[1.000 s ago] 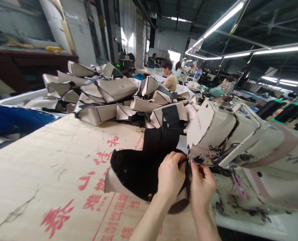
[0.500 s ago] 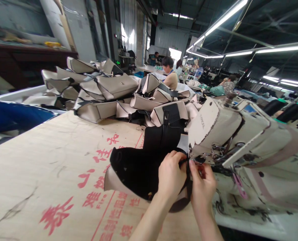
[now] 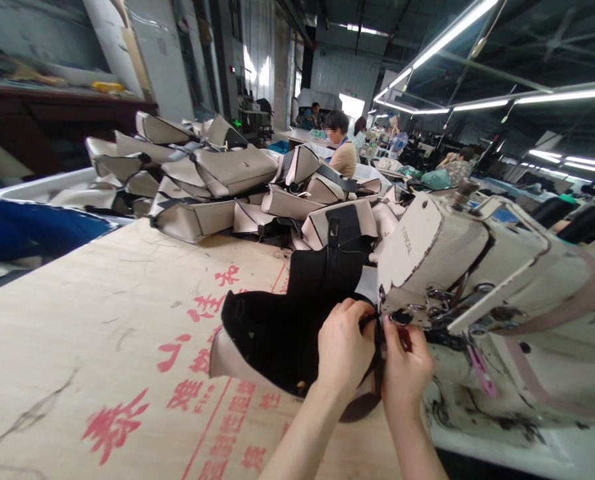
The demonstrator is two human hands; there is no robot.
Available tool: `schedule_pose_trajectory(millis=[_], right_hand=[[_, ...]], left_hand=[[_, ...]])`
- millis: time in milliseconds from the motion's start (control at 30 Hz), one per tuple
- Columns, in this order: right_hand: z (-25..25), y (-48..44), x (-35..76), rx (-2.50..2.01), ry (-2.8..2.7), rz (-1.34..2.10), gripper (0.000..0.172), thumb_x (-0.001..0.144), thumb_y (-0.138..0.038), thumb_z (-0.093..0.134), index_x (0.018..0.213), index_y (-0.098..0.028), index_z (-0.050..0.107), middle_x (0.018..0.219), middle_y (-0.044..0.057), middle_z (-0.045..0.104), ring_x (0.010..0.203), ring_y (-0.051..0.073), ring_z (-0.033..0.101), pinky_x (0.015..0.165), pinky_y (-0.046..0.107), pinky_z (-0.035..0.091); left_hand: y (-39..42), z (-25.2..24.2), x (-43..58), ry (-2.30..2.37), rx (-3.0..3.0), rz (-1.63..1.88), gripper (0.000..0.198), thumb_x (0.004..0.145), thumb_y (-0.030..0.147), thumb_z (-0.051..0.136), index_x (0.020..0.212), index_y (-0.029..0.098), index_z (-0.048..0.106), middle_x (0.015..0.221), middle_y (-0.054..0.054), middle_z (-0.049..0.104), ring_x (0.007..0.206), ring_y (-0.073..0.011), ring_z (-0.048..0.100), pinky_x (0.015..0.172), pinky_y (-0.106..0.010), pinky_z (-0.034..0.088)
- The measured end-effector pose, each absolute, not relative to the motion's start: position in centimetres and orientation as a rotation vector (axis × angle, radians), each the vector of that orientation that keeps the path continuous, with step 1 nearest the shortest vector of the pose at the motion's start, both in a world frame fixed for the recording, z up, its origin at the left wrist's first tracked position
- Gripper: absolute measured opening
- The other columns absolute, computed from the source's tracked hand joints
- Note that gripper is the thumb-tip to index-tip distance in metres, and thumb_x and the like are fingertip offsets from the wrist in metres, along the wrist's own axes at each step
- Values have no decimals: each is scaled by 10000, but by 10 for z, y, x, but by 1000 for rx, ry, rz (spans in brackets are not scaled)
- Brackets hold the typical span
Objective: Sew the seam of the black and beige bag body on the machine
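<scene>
A beige-and-black leather handbag lies on the plywood table top, its black inner side facing up, with a black strap running up behind it. My left hand grips the bag's folded edge. My right hand pinches the black edge beside the presser foot of a cream industrial sewing machine. The hands nearly touch each other at that edge. The needle is hidden behind my fingers.
Several beige bag bodies are heaped at the back of the table. A blue cloth lies at the far left. Seated co-workers and further sewing stations stretch behind the heap.
The whole view has drifted slightly as my head moved. Both hands stay on the bag edge at the machine, and the bag has not visibly shifted.
</scene>
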State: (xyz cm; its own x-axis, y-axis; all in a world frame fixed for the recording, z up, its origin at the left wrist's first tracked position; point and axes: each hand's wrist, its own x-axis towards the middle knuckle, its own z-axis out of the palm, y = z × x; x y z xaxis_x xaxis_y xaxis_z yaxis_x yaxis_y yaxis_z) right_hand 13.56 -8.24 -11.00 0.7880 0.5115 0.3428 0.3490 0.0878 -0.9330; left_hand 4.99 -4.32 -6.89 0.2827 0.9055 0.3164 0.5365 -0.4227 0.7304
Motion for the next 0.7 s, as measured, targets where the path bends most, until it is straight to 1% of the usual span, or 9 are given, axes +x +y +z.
schedule_pose_trajectory(millis=[200, 300, 433, 567, 700], right_hand=[[-108, -89, 138, -1468, -732, 288, 362, 720, -460, 656, 858, -127, 618, 730, 52, 633, 677, 167, 572, 637, 282, 468], [-107, -87, 135, -1435, -669, 336, 384, 691, -461, 683, 863, -124, 623, 751, 58, 644, 689, 173, 576, 635, 282, 469], [-107, -81, 131, -1400, -615, 290, 400, 702, -480, 662, 862, -115, 633, 820, 92, 656, 722, 186, 583, 641, 285, 468], [-109, -81, 132, -1481, -656, 195, 383, 724, -489, 635, 822, -119, 644, 799, 92, 654, 702, 182, 572, 629, 282, 453], [-116, -86, 135, -1501, -642, 229, 390, 729, -500, 627, 836, -125, 639, 790, 81, 642, 707, 180, 563, 618, 277, 447]], left_hand=[[-44, -69, 49, 1280, 2058, 986, 118, 761, 116, 538, 790, 210, 603, 842, -3, 604, 816, -152, 561, 689, -236, 433], [-45, -68, 49, 1282, 2062, 983, 133, 746, 98, 540, 789, 207, 604, 834, -3, 601, 812, -153, 559, 691, -236, 434], [-45, -67, 49, 1286, 2053, 982, 127, 752, 103, 539, 784, 207, 605, 829, -2, 600, 811, -153, 556, 690, -237, 435], [-45, -67, 49, 1284, 2043, 974, 113, 765, 118, 538, 783, 206, 608, 831, -5, 602, 807, -151, 561, 686, -237, 439], [-45, -67, 48, 1292, 2033, 973, 101, 774, 138, 541, 786, 209, 613, 842, -6, 609, 814, -154, 565, 693, -240, 444]])
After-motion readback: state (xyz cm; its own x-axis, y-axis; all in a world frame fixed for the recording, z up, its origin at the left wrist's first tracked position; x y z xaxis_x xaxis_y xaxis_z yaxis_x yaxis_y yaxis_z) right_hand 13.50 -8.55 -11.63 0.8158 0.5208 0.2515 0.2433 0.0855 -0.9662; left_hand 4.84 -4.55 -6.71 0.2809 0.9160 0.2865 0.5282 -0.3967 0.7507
